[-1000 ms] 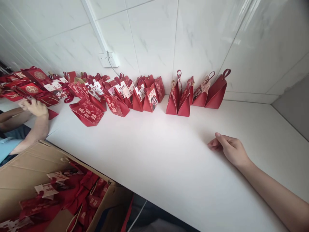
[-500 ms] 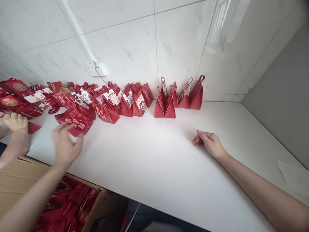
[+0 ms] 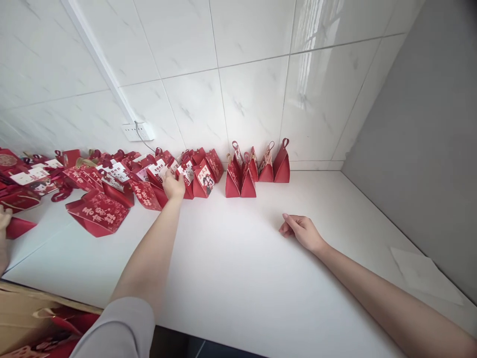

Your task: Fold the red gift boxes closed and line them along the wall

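My left hand [image 3: 174, 185] reaches into the row of red gift boxes by the wall. Its fingers are closed about the top of one red box beside a white printed tag [image 3: 187, 173]; the fingertips are partly hidden. Just right of it stands a red box with a cartoon couple [image 3: 204, 182] on its face. My right hand [image 3: 302, 231] rests on the white table, fingers curled in and thumb against them, with nothing visible in it. Behind that hand, several peaked red boxes with ribbon loops [image 3: 248, 183] stand upright in a group.
A larger red box [image 3: 99, 211] with pale lettering lies on its side at left. More red boxes and tags [image 3: 33, 175] crowd the far left, near another person's hand [image 3: 4, 219]. A cardboard carton [image 3: 22, 313] holds red boxes below. A socket [image 3: 137, 132] is on the tiled wall.
My left hand has moved right and forward, from beside the lying red box to the standing boxes, and closed on one. My right hand keeps its pose. The view has shifted right.
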